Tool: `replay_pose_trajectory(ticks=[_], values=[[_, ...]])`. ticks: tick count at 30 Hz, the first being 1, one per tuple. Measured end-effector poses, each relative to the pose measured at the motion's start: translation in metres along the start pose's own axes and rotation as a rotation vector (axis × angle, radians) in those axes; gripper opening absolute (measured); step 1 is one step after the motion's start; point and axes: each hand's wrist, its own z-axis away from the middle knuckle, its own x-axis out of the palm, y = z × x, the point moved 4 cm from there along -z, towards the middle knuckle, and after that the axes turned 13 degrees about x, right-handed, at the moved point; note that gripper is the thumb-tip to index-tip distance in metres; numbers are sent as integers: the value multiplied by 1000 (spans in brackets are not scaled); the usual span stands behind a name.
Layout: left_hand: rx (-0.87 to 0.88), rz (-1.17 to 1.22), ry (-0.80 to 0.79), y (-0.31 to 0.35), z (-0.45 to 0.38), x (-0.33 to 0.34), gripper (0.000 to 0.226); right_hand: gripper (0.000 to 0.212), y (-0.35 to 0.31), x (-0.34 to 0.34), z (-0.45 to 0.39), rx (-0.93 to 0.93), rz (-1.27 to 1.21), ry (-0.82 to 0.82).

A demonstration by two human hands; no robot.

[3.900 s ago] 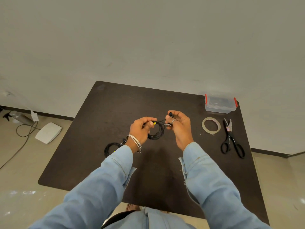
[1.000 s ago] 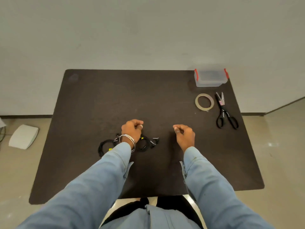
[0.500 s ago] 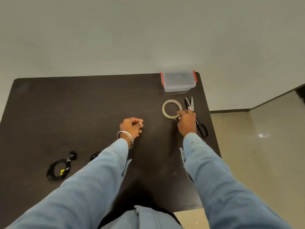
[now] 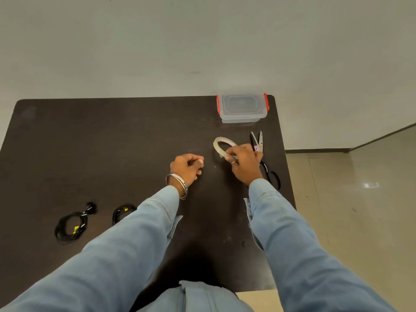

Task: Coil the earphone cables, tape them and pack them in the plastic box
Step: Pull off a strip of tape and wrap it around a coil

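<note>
Head view, looking down on a dark table [image 4: 112,143]. The right hand [image 4: 244,164] pinches the near edge of a tape roll [image 4: 221,144] and tilts it up off the table. The left hand [image 4: 188,167], curled into a loose fist and holding nothing, hovers just left of the roll. Scissors [image 4: 258,143] lie just right of the right hand, and the lidded plastic box [image 4: 243,109] sits beyond it. Two coiled earphone cables [image 4: 71,226] [image 4: 121,213] lie well left of the left hand, the nearer one partly hidden by the sleeve [image 4: 135,244].

Right hand [image 4: 244,164] pinches with curled fingers; left hand [image 4: 188,168] fisted.
</note>
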Motion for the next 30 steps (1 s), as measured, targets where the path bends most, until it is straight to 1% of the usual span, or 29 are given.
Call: replay_pose_trajectory(ticks=[4, 7, 10, 13, 17, 20, 22, 24, 26, 30], values=[[239, -65, 54, 22, 7, -7, 21, 18, -27, 2, 19, -43, -212, -28], [389, -185, 96, 32, 19, -17, 25, 19, -46, 4, 39, -77, -310, -78], [411, -226, 146, 30, 32, -35, 29, 23, -61, 6, 55, -113, -330, -89], [426, -196, 180, 23, 42, -57, 24, 22, -77, 8, 71, -144, -335, -137], [466, -237, 216, 16, 56, -85, 17, 20, -101, 13, 91, -161, -333, -165], [463, -259, 236, 9, 66, -104, 16, 20, -121, 17, 107, -180, -322, -162], [414, -271, 227, 2, 69, -116, 15, 22, -135, 21, 116, -191, -278, -161], [356, -250, 184, -5, 71, -127, 15, 25, -145, 27, 122, -192, -212, -155], [311, -162, 130, -12, 72, -137, 15, 25, -152, 35, 126, -200, -152, -155], [180, 92, 8, -26, 73, -150, 18, 21, -164, 48, 133, -287, -83, -134]])
